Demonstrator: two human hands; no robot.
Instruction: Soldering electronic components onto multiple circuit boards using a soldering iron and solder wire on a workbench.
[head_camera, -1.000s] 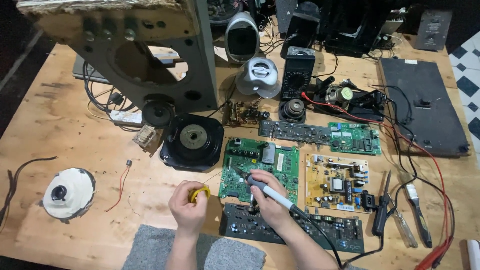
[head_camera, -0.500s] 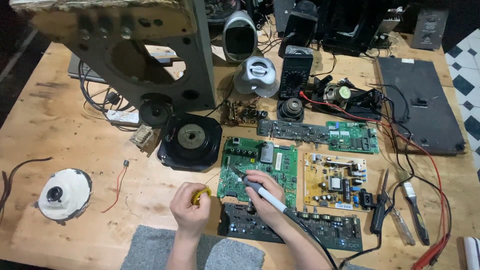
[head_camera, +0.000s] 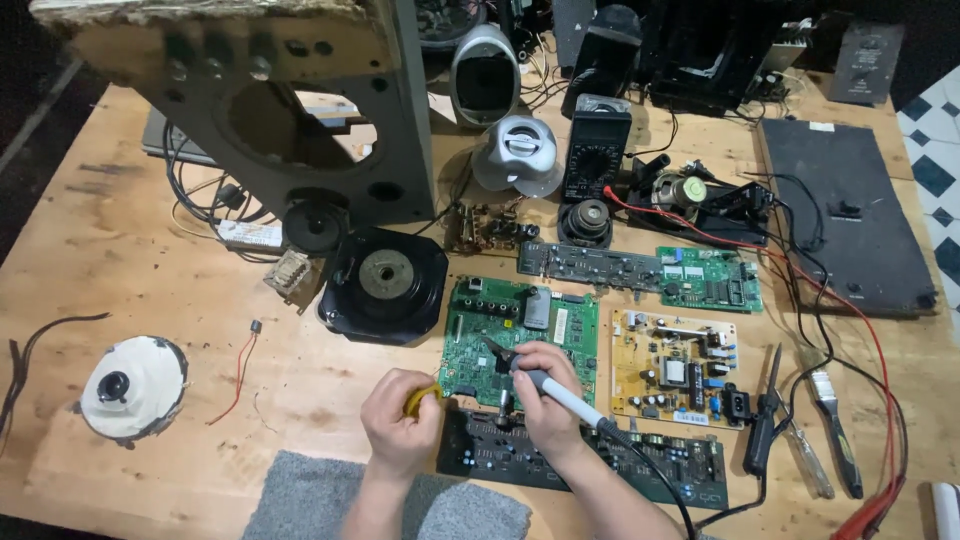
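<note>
Head view: right hand closed in a pen grip around a soldering iron, grey-white handle, tip down at the lower edge of the green circuit board lying flat mid-desk; black cord trails off toward the lower right; left hand curled shut on a small yellow object, just left of that board, can't tell what it is; dark board lies just below the green one, yellow board just to its right; black speaker driver just beside it upper left; pliers and a brush further right. Handling, my read: iron is light and rigid, hot at the tip, so hold only the handle well back from the metal, mind cord drag; green board is thin, stiff, light, fragile at components, likely to slide on wood; hold it by bare edges, not the parts.
</note>
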